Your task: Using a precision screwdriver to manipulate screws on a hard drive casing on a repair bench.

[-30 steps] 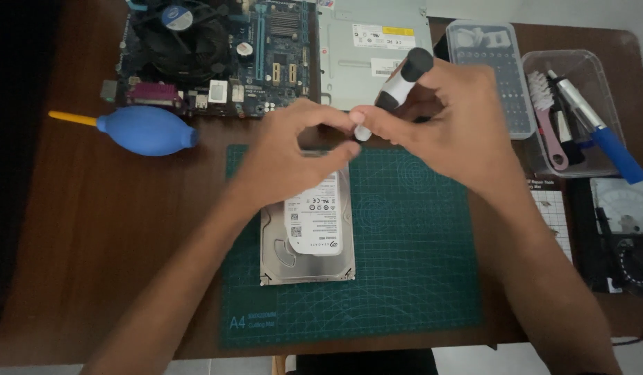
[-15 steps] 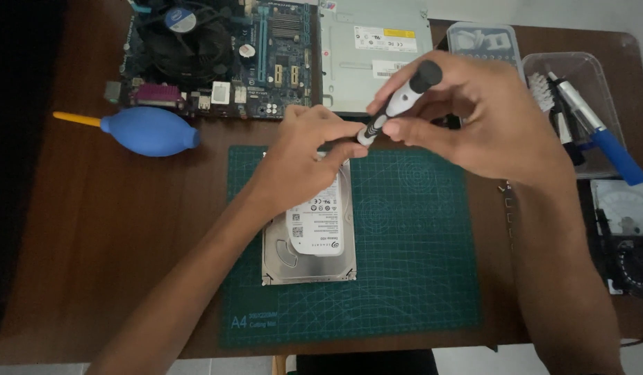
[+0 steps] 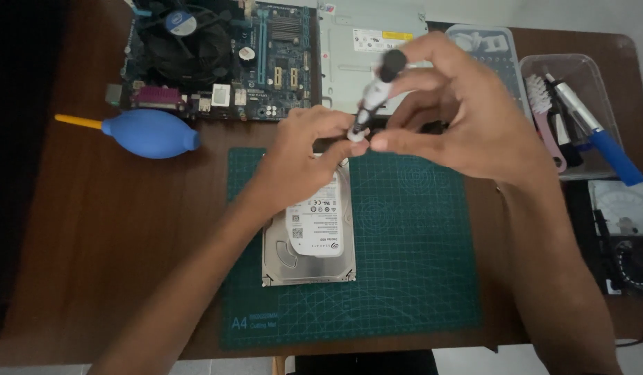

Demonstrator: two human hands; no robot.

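Black-and-white screwdriver (image 3: 376,94) is pinched in the right hand (image 3: 467,121), left hand (image 3: 309,149) fingertips pinching its lower tip; hard drive (image 3: 311,232) lies lengthwise just beneath them.

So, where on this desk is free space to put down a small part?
Free: the green cutting mat right of the hard drive, and the bare wood below the blue air blower. Crowded: the back edge with the motherboard, and the right side with the tool tray.
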